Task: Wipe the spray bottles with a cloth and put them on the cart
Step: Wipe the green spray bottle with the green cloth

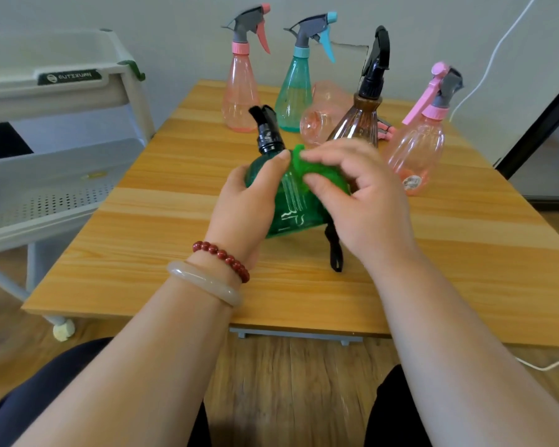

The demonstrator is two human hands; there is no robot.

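Observation:
A green spray bottle point(289, 201) with a black trigger head is tilted above the wooden table point(162, 240). My left hand point(249, 201) grips its body, thumb near the neck. My right hand point(359, 195) pinches a green cloth point(313, 169) against the bottle's side. Behind them stand a pink-headed bottle point(241, 91), a teal bottle point(296, 91), a brown bottle point(360, 117) with a black head, and a pink bottle point(417, 150) at the right. Another pink bottle point(323, 114) lies on its side. The white cart point(55, 101) stands to the left.
A black strap point(334, 250) lies on the table under my right hand. The cart has a top tray and a perforated lower shelf point(52, 201). A white cable point(494, 56) hangs down the wall at the right. My knees are below the table's front edge.

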